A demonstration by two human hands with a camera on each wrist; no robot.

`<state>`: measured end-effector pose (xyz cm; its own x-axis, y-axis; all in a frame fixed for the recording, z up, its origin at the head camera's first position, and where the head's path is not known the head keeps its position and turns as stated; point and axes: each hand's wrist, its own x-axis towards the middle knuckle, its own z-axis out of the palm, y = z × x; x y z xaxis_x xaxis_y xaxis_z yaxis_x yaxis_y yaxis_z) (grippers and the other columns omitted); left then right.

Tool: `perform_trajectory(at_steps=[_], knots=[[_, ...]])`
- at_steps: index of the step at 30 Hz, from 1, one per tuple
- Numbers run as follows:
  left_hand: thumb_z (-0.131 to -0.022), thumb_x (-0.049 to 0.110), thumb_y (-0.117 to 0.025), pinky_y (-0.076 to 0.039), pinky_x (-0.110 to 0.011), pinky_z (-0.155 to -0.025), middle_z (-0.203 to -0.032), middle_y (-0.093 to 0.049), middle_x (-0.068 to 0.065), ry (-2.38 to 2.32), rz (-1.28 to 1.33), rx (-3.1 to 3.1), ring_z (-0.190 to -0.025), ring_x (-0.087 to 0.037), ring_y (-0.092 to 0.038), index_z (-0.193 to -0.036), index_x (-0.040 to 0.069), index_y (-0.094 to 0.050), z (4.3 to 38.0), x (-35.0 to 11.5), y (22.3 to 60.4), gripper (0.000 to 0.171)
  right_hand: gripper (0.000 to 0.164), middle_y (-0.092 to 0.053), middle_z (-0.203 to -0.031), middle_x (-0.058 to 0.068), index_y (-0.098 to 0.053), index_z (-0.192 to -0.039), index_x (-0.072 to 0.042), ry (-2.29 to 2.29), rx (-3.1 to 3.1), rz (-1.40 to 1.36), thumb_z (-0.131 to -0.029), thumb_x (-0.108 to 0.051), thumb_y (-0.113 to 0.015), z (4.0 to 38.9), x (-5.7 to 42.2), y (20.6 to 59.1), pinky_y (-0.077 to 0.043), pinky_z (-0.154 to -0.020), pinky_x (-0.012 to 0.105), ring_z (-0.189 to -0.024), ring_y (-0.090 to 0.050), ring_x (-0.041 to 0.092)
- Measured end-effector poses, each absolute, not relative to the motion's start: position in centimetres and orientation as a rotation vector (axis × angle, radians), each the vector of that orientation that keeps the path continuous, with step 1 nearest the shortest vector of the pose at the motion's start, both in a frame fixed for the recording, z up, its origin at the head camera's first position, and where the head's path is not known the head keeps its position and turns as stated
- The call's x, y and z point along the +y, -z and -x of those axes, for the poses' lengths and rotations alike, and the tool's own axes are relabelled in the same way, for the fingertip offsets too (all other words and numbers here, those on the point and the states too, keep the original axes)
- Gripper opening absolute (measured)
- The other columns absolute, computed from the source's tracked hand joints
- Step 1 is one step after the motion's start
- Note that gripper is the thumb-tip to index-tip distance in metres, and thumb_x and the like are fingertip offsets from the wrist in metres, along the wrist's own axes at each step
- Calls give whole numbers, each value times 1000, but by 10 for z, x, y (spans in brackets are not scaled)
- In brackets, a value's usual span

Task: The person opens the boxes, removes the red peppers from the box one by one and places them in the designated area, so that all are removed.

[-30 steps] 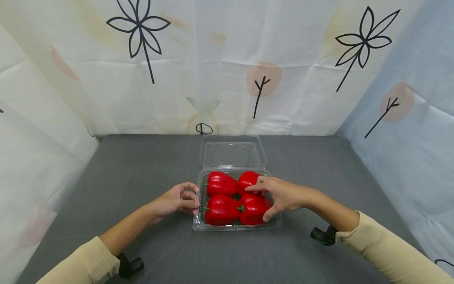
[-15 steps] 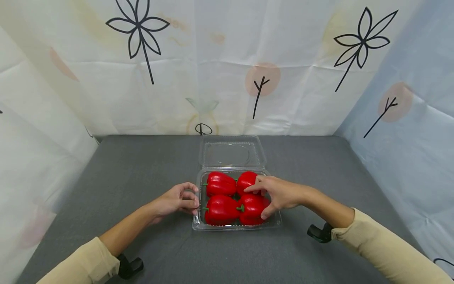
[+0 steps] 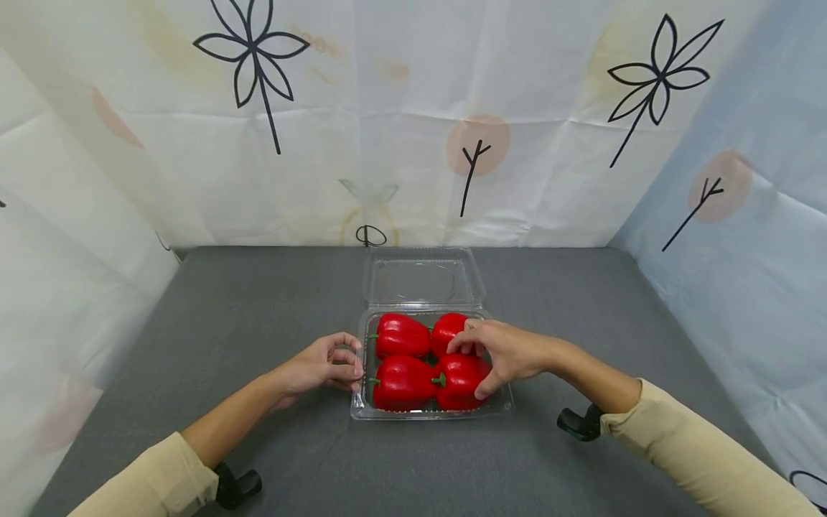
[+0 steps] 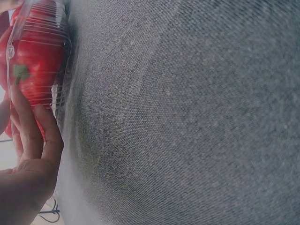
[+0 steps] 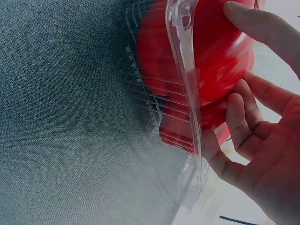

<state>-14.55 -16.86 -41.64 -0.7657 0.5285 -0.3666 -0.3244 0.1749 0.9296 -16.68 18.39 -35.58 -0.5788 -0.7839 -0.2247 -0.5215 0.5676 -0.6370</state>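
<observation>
A clear plastic clamshell container (image 3: 426,416) holds several red bell peppers in two rows, its lid (image 3: 423,280) laid back. My right hand (image 3: 510,353) reaches over the container's right side and grips the front right bell pepper (image 3: 461,384), thumb on its near side and fingers curled at its far side. This hand partly hides the back right pepper (image 3: 446,332). At the left side, my left hand (image 3: 328,362) holds the container's rim, its fingers against the outer wall in the left wrist view. Two more bell peppers, front left (image 3: 403,384) and back left (image 3: 402,336), lie inside.
A dark grey cloth covers the table (image 3: 258,301). White patterned curtains (image 3: 413,108) stand behind and along both sides. A black wrist mount (image 3: 580,424) hangs below the right forearm, and another mount (image 3: 237,486) below the left.
My right hand has shifted slightly left, its fingers closing in a little more around the front right pepper. The left hand and the container stay where they were.
</observation>
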Motion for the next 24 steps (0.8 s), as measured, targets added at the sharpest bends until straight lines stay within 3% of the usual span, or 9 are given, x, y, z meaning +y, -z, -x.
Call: perform_trajectory(at_steps=[24], knots=[[-92, 10, -70, -57, -38, -85, -93, -69, -12, -1667, -209, 1809, -78, -24, -69, -123, -2, -41, 145, -168, 416, 44, 57, -54, -107, -6, -57, -117, -16, 736, 2293, 1078, -68, -21, -85, 170, 186, 364, -53, -79, 32, -100, -52, 16]])
